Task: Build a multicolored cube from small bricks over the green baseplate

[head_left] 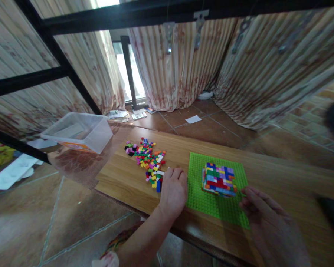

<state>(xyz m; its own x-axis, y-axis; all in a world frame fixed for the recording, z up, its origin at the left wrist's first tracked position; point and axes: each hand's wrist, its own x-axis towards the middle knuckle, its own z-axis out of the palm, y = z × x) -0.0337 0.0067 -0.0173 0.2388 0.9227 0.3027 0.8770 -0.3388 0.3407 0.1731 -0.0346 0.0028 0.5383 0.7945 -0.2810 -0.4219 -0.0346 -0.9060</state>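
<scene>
We see a boxy, many-coloured build of small plastic bricks [218, 180] standing on a flat, square, bright green plastic plate [197, 205] with bumps all over it. The plate lies on a long, brown wooden counter [281, 174]. We think the build is light but hard, and it should not bend or squash. The smooth sides may be a bit slippery, but the bumps on top should help us grip. A hard poke or twist could make bricks pop off, so we would hold it low, on two sides facing each other, and squeeze gently. To lift the plate, we would take it by its edges.

Our left hand [174, 189] is between the plate and a messy heap of tiny, loose plastic bricks [150, 155] in lots of colours. Its fingers curl down, and we cannot tell if they have a brick under them. Our right hand [269, 218] is at the other side, just beside the build. Its thumb and fingers are bent in close to each other, but it is too blurry to tell if they pinch a brick. Loose bricks this tiny are best picked up with just our fingertips.
</scene>
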